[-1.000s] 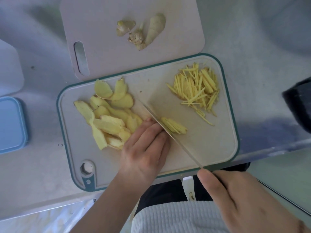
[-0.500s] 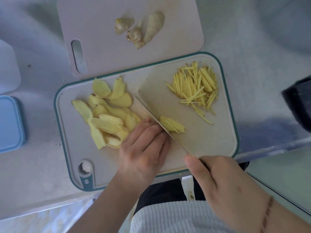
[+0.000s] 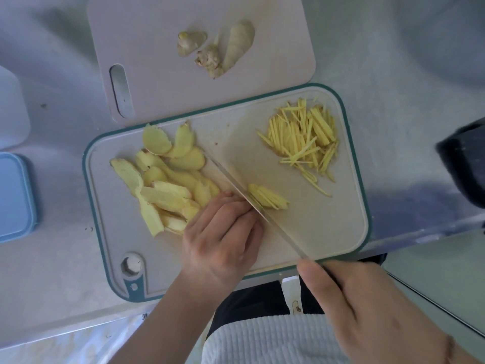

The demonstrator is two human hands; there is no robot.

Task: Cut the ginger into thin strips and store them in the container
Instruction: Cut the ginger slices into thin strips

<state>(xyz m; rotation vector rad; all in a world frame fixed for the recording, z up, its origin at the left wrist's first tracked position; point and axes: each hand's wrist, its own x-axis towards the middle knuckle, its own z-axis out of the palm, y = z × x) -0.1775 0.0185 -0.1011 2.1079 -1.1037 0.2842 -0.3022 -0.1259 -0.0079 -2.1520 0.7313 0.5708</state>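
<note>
On the teal-rimmed cutting board (image 3: 328, 232) lies a pile of peeled ginger slices (image 3: 168, 179) at the left and a heap of thin ginger strips (image 3: 304, 137) at the far right. My left hand (image 3: 223, 237) presses curled fingers down on a small stack of slices, hidden under it. The knife (image 3: 252, 200) blade stands against those fingertips, with freshly cut strips (image 3: 270, 197) just to its right. My right hand (image 3: 367, 311) grips the knife handle at the board's near edge.
A pale pink board (image 3: 157, 61) behind holds ginger peel and knob scraps (image 3: 215, 48). A blue container lid (image 3: 13, 195) lies at the left edge, with a white object (image 3: 10, 111) behind it. A dark object (image 3: 464, 164) sits at the right. The counter edge runs just below the board.
The knife has kept slicing at the same spot, the right hand shifting forward then back along the blade's line. The small bunch of cut strips by the blade has grown slightly.
</note>
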